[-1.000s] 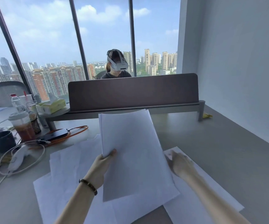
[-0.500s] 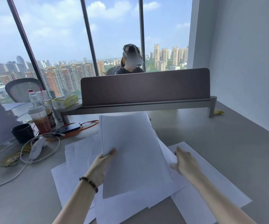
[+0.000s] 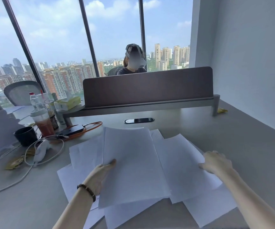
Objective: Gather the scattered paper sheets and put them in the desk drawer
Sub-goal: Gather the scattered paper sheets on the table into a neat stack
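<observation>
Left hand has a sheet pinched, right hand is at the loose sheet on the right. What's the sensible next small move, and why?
Probably the right hand should pinch the sheet under its fingers and slide it onto the held sheet in the left hand. Several papers lie fanned out on the desk; no drawer is visible.

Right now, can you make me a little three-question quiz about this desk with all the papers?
1. True or false: the left hand holds a stack of sheets.
2. The dark mug sits: A) left of the papers, B) right of them, C) on them.
3. Fill in: the right hand rests on a ____ lying on the desk.

Key: 1 true; 2 A; 3 sheet.
</observation>
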`<state>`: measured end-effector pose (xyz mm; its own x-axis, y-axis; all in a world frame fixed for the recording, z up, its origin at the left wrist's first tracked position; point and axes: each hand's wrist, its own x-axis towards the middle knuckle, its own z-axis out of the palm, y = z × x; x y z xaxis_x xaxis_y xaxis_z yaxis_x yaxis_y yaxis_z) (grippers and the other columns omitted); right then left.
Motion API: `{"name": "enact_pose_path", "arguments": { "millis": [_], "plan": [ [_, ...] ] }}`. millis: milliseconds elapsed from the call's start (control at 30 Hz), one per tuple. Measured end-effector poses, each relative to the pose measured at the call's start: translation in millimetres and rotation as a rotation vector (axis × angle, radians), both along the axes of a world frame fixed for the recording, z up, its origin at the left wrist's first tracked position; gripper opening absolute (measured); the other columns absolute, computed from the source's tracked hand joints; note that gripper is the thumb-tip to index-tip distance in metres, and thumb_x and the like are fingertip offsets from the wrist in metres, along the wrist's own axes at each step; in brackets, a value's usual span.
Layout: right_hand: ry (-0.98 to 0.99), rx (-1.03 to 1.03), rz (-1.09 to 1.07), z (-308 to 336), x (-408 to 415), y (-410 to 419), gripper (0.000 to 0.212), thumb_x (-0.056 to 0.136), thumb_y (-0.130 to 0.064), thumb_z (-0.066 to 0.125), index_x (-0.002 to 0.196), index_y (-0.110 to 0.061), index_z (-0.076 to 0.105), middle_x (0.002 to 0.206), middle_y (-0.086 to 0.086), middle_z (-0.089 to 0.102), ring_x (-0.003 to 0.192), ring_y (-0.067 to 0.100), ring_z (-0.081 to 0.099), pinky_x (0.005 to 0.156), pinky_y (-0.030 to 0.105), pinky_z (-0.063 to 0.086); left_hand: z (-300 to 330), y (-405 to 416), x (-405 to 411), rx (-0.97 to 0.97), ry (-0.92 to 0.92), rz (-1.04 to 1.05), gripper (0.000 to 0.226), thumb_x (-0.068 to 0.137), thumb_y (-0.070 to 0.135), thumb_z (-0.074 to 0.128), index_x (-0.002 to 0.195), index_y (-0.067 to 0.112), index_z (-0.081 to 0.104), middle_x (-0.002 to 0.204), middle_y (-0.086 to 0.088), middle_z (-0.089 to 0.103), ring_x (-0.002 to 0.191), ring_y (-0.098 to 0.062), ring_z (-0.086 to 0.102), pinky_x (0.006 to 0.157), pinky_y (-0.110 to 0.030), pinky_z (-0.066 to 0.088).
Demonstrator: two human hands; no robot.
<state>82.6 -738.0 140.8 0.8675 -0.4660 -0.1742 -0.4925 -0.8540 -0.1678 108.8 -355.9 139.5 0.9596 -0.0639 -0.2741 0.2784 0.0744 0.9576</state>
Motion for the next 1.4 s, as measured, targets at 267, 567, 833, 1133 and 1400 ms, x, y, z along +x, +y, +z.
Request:
{"name": "enact_pose_path", "arguments": {
  "millis": [267, 567, 833, 1133, 1400],
  "plan": [
    [-0.092, 0.268, 0.003, 2, -10, 7, 0.039, 0.085, -0.035, 0.072, 0.109, -0.007, 0.058, 0.120, 0.013, 0.061, 0.107, 0.029, 0.060, 0.077, 0.032, 0.048, -15, 4, 3, 0.047, 0.059, -0.081, 0.020, 0.089, 0.032, 0.072, 0.103, 0.018, 0.069, 0.118, -0.003, 0.069, 0.119, -0.021, 0.058, 0.108, -0.035, 0.040],
    [-0.379, 0.604, -0.025, 3, -1, -11, 0.064, 0.077, -0.014, 0.082, 0.136, -0.014, 0.056, 0.135, 0.013, 0.062, 0.120, 0.031, 0.061, 0.102, 0.040, 0.049, -9, -9, 8, 0.012, 0.046, -0.058, 0.011, 0.095, 0.021, 0.064, 0.099, 0.014, 0.071, 0.077, 0.004, 0.075, 0.070, -0.009, 0.069, 0.052, -0.019, 0.052],
    [-0.475, 0.983, 0.042, 35, 6, -9, 0.028, 0.084, -0.002, 0.077, 0.109, -0.014, 0.072, 0.105, 0.010, 0.077, 0.092, 0.034, 0.075, 0.086, 0.057, 0.059, -4, 17, 16, 0.002, 0.027, -0.013, 0.011, 0.093, 0.025, 0.067, 0.098, 0.016, 0.071, 0.094, -0.002, 0.075, 0.096, -0.022, 0.068, 0.089, -0.032, 0.053],
    [-0.427, 1.125, 0.213, 76, 7, 44, 0.019, 0.095, -0.017, 0.068, 0.108, -0.006, 0.075, 0.092, 0.006, 0.081, 0.073, 0.019, 0.077, 0.061, 0.025, 0.060, -2, 54, 16, 0.050, -0.002, 0.058, 0.015, 0.095, 0.020, 0.063, 0.106, 0.010, 0.068, 0.082, -0.002, 0.075, 0.071, -0.014, 0.069, 0.051, -0.020, 0.052],
    [-0.592, 1.332, 0.224, 121, 13, 78, 0.026, 0.093, -0.021, 0.068, 0.116, -0.011, 0.075, 0.108, 0.012, 0.077, 0.090, 0.032, 0.072, 0.073, 0.032, 0.060, 0, 83, 12, 0.048, 0.014, 0.075, 0.022, 0.093, 0.024, 0.067, 0.107, 0.008, 0.071, 0.084, -0.005, 0.078, 0.083, -0.025, 0.073, 0.071, -0.031, 0.059]
  ]
}}
